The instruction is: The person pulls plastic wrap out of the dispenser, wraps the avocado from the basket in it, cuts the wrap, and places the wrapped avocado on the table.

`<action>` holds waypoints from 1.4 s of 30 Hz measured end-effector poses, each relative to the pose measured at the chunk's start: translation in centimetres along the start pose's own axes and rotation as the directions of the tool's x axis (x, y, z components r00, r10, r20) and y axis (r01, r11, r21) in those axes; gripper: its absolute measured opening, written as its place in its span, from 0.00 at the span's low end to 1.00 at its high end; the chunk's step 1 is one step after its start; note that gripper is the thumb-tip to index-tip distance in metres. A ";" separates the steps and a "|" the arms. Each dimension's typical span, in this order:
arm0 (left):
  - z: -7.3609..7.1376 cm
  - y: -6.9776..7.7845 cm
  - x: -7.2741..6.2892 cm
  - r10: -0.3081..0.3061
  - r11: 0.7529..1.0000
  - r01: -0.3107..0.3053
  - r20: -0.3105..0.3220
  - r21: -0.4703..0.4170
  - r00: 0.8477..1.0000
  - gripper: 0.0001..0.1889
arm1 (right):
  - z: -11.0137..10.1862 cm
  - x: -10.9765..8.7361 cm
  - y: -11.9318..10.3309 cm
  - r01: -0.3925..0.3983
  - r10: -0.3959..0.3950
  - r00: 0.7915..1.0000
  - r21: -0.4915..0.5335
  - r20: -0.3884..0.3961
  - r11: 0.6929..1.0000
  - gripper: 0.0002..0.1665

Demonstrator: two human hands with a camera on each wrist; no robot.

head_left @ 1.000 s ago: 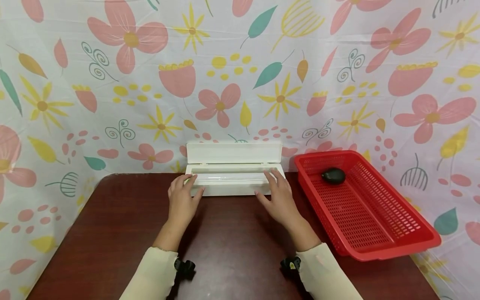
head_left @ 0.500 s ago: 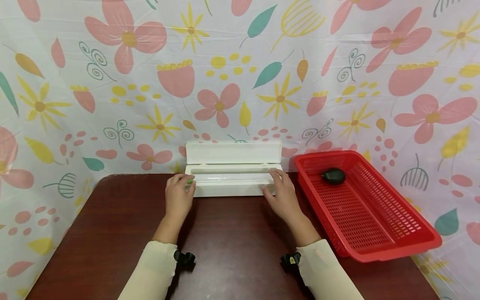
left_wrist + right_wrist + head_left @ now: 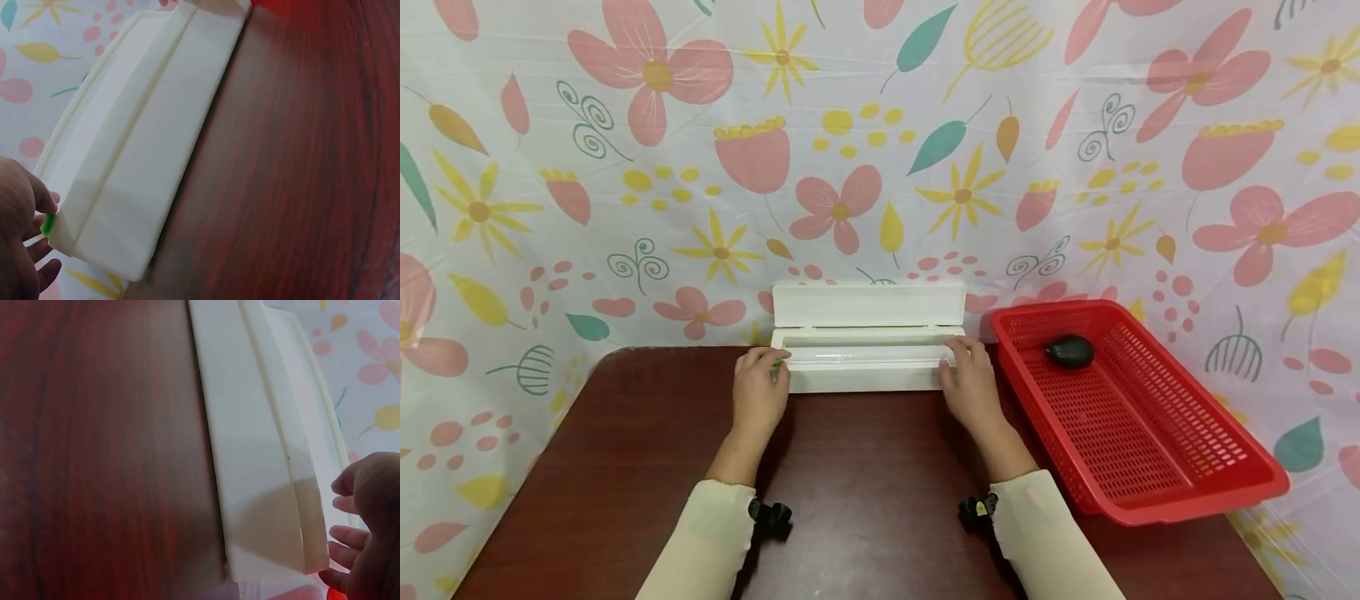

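A white cling film dispenser (image 3: 865, 379) stands at the table's back edge, its lid (image 3: 868, 306) raised. Inside lies a clear, shiny roll of film (image 3: 868, 354). My left hand (image 3: 760, 392) is at the left end, thumb and finger pinching a small green slider (image 3: 48, 224) at the end of the front rail. At the opposite end, my right hand (image 3: 973, 387) has its fingers loosely bent beside the corner. In the right wrist view the thumb and fingertips (image 3: 340, 485) come close to the box's end, holding nothing visible.
To the right is a red perforated basket (image 3: 1172, 507) with a dark green, avocado-like object (image 3: 1070, 351) inside. A floral cloth (image 3: 865, 167) hangs directly behind the dark brown table (image 3: 865, 500). Each sleeve cuff carries a black camera mount (image 3: 770, 517).
Both hands have moved outward from over the film roll to the dispenser's ends, the left one to the green slider. The box, lid and basket stay in place.
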State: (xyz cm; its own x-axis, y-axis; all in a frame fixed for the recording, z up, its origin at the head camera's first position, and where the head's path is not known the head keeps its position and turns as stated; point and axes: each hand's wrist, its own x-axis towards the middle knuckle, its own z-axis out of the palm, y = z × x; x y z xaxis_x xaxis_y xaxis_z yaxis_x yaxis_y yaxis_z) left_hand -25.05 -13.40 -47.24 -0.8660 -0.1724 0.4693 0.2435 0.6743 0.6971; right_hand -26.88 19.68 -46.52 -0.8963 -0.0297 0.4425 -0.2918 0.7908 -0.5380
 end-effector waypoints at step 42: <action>-0.6 -0.8 1.5 -0.032 0.999 0.037 0.156 -0.029 0.987 0.07 | 1.4 2.6 1.9 -0.138 0.147 0.987 0.123 -0.067 0.983 0.11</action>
State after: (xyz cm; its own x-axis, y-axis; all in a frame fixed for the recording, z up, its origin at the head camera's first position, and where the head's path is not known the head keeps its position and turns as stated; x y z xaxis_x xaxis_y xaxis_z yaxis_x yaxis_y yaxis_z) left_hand -26.29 -14.65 -46.79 -0.9308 -0.0799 0.3567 0.2239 0.6468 0.7291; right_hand -30.22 20.27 -47.41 -0.9051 0.1282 0.4055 -0.2037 0.7063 -0.6779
